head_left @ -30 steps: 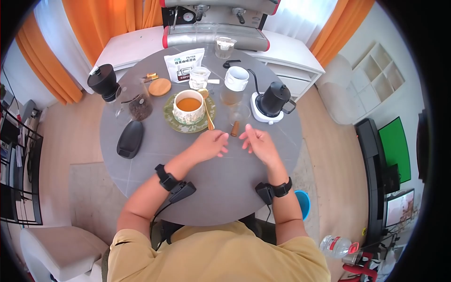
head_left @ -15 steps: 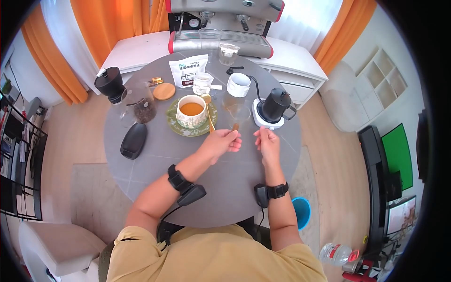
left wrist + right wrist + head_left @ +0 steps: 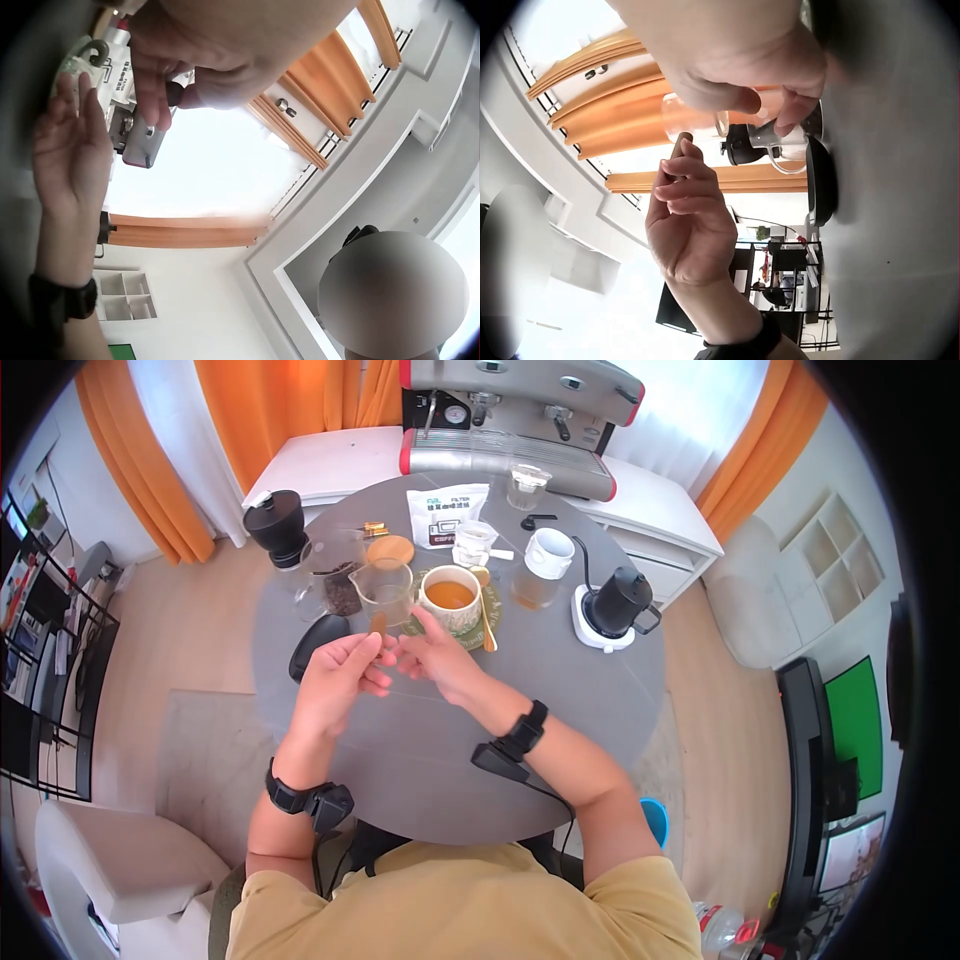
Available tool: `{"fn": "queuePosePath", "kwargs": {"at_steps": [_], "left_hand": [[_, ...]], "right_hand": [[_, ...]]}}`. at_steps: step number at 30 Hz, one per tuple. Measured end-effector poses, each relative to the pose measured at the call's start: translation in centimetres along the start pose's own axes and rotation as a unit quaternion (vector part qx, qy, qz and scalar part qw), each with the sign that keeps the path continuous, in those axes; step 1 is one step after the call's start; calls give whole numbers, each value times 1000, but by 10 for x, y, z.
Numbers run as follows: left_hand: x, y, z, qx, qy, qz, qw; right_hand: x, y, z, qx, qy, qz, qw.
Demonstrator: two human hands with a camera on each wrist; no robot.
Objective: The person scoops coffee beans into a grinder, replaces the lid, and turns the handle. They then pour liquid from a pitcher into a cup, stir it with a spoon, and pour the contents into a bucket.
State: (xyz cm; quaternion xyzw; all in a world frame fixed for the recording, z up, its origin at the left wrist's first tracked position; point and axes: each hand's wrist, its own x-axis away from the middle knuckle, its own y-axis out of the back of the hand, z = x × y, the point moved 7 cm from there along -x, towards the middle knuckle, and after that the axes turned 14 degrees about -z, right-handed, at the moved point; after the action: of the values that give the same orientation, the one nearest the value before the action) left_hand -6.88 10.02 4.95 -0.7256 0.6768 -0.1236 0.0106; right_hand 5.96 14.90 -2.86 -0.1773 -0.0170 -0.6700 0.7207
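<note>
A small clear glass pitcher (image 3: pixel 385 588) with a brown wooden handle (image 3: pixel 378 622) is up over the left part of the table. My left hand (image 3: pixel 342 675) pinches that handle between thumb and fingers; the right wrist view shows the handle (image 3: pixel 684 138) rising from the curled fingers. Close to the pitcher on its right, my right hand (image 3: pixel 447 660) has its fingers extended and holds nothing. Just beyond it, a patterned cup (image 3: pixel 450 605) of orange-brown liquid (image 3: pixel 450 594) stands on a green saucer (image 3: pixel 478 640), with a gold spoon (image 3: pixel 488 622) along the right side.
Behind stand a white coffee bag (image 3: pixel 445 512), a drip filter on a cup (image 3: pixel 473 544) and a white cup (image 3: pixel 549 552). A black kettle (image 3: pixel 616 602) on a white base is at right. Left are a grinder (image 3: pixel 275 525), a jar of beans (image 3: pixel 338 590) and a black tray (image 3: pixel 318 645).
The glass pitcher, lying on the table a second ago, is lifted by its handle in my left hand and carried left. My right hand has swung left beside it. The head view has shifted.
</note>
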Motion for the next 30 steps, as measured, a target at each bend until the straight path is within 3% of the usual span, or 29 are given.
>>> {"fn": "queuePosePath", "kwargs": {"at_steps": [1,3,6,12,21,30], "left_hand": [[0,5,-1,2,-7,-4,1000],[0,13,0,8,-9,-13,1000],[0,18,0,17,-9,-16,1000],[-2,19,5,30,-4,-11,999],[-8,18,6,19,-9,-13,1000],[-29,14,29,-18,-5,-21,1000]], "right_hand": [[-6,-9,-3,2,0,4,1000],[-17,-17,-11,-133,-43,-32,990],[-40,-30,-13,-235,-19,-24,972],[-44,-33,-11,-332,-10,-58,941],[-16,-12,-13,-203,-51,-212,954],[7,18,-4,-153,-4,-233,960]]}}
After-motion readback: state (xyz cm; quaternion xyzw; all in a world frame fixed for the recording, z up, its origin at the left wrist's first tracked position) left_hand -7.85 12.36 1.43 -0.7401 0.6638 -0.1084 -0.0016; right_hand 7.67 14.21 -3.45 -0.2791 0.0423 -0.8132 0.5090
